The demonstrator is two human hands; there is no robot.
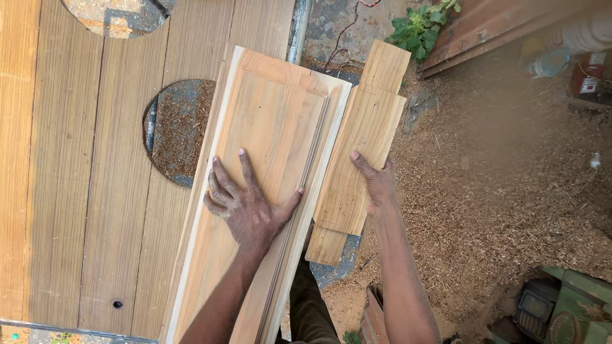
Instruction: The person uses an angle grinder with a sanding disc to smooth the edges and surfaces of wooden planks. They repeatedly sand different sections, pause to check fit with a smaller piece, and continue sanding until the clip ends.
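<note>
The left hand lies flat, fingers spread, pinning the long plank to the counter. The right hand has its grip closed on the short board's edge, steadying it alongside.

Bare-armed person, dusty hands.
Left hand and right hand ungloved, dust-coated; forearms sleeveless; no rings or watch; dark olive trousers below.
</note>
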